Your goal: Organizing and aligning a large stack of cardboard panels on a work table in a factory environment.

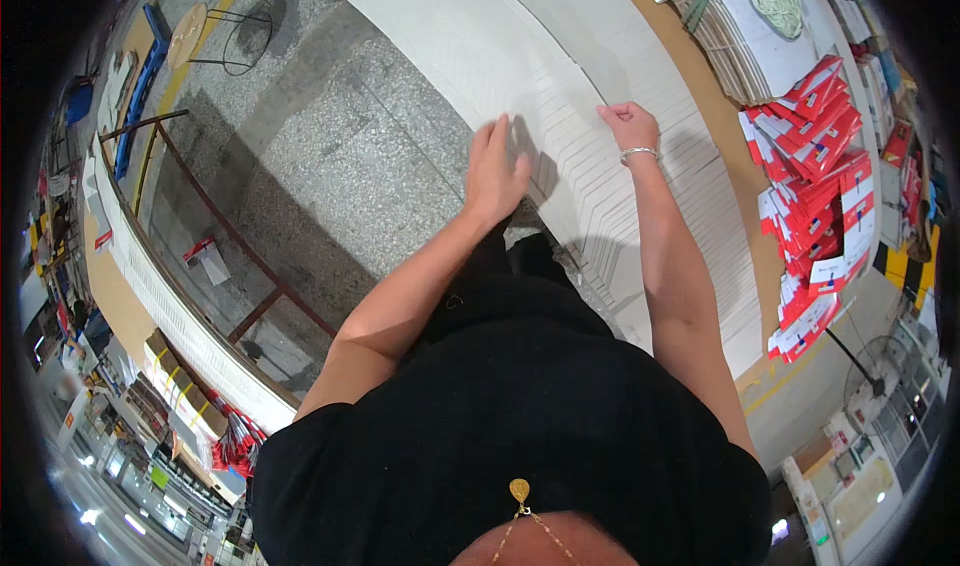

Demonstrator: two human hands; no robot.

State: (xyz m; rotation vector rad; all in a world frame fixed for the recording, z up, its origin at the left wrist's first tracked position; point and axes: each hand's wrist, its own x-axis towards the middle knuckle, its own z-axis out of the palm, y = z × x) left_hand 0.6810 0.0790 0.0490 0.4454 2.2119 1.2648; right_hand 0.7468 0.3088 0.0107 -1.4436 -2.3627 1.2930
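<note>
Large white sheets [520,66] lie in overlapping layers on the table in front of me, their near edges fanned out in rows of thin lines. My right hand [632,128], with a bracelet at the wrist, is closed in a pinch at the end of the top sheet's edge. To its left, my left hand [496,174] is held at the left edge of the sheets. Its fingers are stretched out and the thumb stands apart, with nothing seen in its grasp. Whether the left fingers touch the sheet is hard to tell.
On the right, red and white printed packets [815,196] form a heap beside a strapped stack of cardboard [715,36] with pale green cord [775,1] on top. A rusty metal frame [225,221] stands left, near a round stool [188,36]. A fan [880,378] is at far right.
</note>
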